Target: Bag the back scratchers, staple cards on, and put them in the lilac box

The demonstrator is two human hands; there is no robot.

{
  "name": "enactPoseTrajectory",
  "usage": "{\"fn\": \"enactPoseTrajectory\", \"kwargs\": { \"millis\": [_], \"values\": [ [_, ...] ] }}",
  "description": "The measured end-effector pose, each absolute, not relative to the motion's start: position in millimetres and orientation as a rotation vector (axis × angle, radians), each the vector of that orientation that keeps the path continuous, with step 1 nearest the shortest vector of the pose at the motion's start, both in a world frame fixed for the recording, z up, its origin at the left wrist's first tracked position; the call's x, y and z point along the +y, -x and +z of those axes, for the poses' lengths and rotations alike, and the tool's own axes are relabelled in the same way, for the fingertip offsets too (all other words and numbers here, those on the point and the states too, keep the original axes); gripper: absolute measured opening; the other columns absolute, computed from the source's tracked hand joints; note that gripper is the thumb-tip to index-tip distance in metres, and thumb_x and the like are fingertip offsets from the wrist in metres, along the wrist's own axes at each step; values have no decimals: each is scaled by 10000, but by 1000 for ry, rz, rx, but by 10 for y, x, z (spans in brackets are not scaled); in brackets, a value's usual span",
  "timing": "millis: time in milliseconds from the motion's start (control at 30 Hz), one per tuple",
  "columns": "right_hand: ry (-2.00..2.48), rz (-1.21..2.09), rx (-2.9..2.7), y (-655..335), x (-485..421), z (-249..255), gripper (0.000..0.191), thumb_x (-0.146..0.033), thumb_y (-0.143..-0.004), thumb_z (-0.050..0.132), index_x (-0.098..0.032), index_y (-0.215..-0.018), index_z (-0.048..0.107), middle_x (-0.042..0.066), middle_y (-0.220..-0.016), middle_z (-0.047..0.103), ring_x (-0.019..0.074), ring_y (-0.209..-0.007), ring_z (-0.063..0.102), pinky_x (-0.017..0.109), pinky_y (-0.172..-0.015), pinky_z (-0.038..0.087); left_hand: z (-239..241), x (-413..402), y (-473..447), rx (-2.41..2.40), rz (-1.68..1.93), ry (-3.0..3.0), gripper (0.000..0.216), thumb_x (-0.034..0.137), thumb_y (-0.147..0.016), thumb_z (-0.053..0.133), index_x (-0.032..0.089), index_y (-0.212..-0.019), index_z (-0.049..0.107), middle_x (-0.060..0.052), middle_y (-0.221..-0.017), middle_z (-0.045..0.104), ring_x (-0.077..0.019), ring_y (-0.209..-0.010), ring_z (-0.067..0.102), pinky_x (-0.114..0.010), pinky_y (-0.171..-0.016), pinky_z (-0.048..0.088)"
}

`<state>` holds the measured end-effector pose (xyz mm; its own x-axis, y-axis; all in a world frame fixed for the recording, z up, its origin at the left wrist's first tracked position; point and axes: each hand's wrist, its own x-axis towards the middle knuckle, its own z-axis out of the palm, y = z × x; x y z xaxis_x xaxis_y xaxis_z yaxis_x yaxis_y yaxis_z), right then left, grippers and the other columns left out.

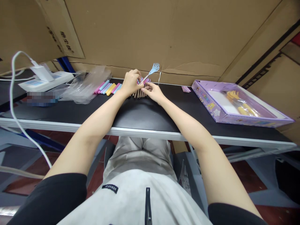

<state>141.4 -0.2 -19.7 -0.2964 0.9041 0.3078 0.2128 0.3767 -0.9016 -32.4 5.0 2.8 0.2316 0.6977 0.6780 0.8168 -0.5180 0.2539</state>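
Both hands on a blue scratcher [152, 68] at the table's [140, 115] far edge.
Left hand [131, 82] curled closed round its stem, claw head pointing far-right. Right hand [152, 91] pinches the stem's lower end with its fingertips, just over a row of dark rods [138, 94]. Pastel handles [107, 87] and plastic bag [85, 83] to the left, purple box [234, 104] well apart on the right.
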Motion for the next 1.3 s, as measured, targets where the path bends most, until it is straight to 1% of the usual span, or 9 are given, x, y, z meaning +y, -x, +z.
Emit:
{"fn": "enactPoseTrajectory", "kwargs": {
  "millis": [167,267,367,567,700,867,1033,1200,1300],
  "values": [
    [806,1331,-1571,-1422,-96,-131,464,-200,-783,818,-211,-1217,653,19,-1071,767,151,-914,740,336,-936,607,-19,121,331,-1337,-1204,2378,62,183,-840,722,169,-819,665,-117,-1112,684,-320,-1149,638,-492,-1070,470],
    [770,1449,-1510,-1424,-151,-65,251,-142,-813,767,-199,-1037,670,-1,-976,769,124,-859,748,299,-933,605,-42,130,312,-1283,-1206,2414,65,186,-852,701,175,-805,657,-112,-1106,691,-303,-1116,650,-480,-1052,487],
    [849,1448,-1414,-1413,-178,-20,87,-194,-899,724,-192,-896,638,-17,-817,732,100,-739,739,265,-881,609,-67,125,275,-1224,-1198,2465,47,193,-871,672,179,-828,660,-113,-1108,700,-287,-1092,657,-464,-1032,503],
    [1035,1276,-1295,-1406,-165,7,281,-415,-955,736,-205,-857,578,-13,-716,688,134,-741,764,275,-808,634,-41,76,252,-1164,-1138,2596,128,290,-928,628,180,-948,691,-121,-1160,704,-294,-1146,650,-459,-1049,488],
    [1040,1197,-1200,-1488,-114,63,275,-418,-992,685,-197,-870,576,2,-742,688,150,-774,775,320,-841,641,100,-32,463,-1702,-1058,2306,278,361,-950,607,173,-1134,697,-185,-1342,644,-408,-1380,500,-600,-1192,314],
    [1051,1170,-1107,-1601,-54,109,315,-454,-981,689,-194,-856,562,3,-721,668,168,-786,778,341,-857,638,140,-99,897,-2362,-930,1754,606,422,-880,640,98,-1391,609,-294,-1567,446,-503,-1511,268,-734,-1223,103],
    [1048,1156,-1131,-1606,-50,93,333,-468,-977,694,-195,-847,554,4,-720,663,165,-778,777,331,-855,636,-30,-1,1171,-2606,-779,1557,1035,714,-773,664,-3,-1505,514,-272,-1649,362,-519,-1514,176,-728,-1235,48],
    [1063,1155,-1121,-1577,-86,99,318,-476,-996,666,-196,-877,575,5,-717,668,163,-759,773,337,-838,645,-122,94,1241,-2632,-876,1573,1026,636,-739,678,-24,-1503,496,-380,-1617,333,-554,-1535,144,-765,-1201,-10],
    [1069,1162,-1119,-1578,-98,107,293,-449,-1009,651,-192,-884,582,8,-717,669,161,-758,774,329,-833,645,-133,129,1262,-2682,-875,1552,1011,637,-757,665,8,-1525,479,-375,-1632,306,-565,-1538,143,-777,-1191,36]
  ]
}}
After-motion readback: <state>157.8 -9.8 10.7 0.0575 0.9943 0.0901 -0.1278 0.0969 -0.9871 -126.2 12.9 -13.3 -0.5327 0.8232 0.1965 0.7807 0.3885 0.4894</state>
